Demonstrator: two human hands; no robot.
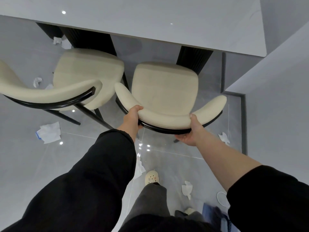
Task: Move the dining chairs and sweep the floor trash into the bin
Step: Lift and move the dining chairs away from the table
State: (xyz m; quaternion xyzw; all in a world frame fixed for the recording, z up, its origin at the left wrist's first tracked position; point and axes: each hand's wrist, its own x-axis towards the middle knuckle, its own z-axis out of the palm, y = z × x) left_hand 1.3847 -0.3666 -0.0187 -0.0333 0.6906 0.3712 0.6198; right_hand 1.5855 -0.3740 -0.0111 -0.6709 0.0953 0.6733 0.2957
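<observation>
Left hand (pixel 133 117) wraps the left bend of the cream backrest, part of it over the padded top and its fingers curled under the black frame. Right hand (pixel 188 133) takes a matching hold further round, thumb on the pad and fingers tucked beneath the rail, so both are closed firmly on the chair (pixel 164 91). That chair stands on the floor (pixel 20 156) with the front of its seat close to the near edge of the counter (pixel 133 22), by the dark leg towards the counter's right end. The step in hand looks to be drawing it back from the counter. It would go best as an even pull from both hands, straight towards the body, without twisting the frame. Room is tight: the second chair (pixel 88 71) sits just beside it on the left, the two backrest tips nearly meeting. The wall (pixel 275 97) with its dark skirting runs near on the right, so a swing either way risks a knock. Open floor lies behind, around the person's slippered foot (pixel 151 177). Paper scraps (pixel 49 133) lie scattered across it and by the skirting, and dragged chair legs could push them about. No bin is in view.
</observation>
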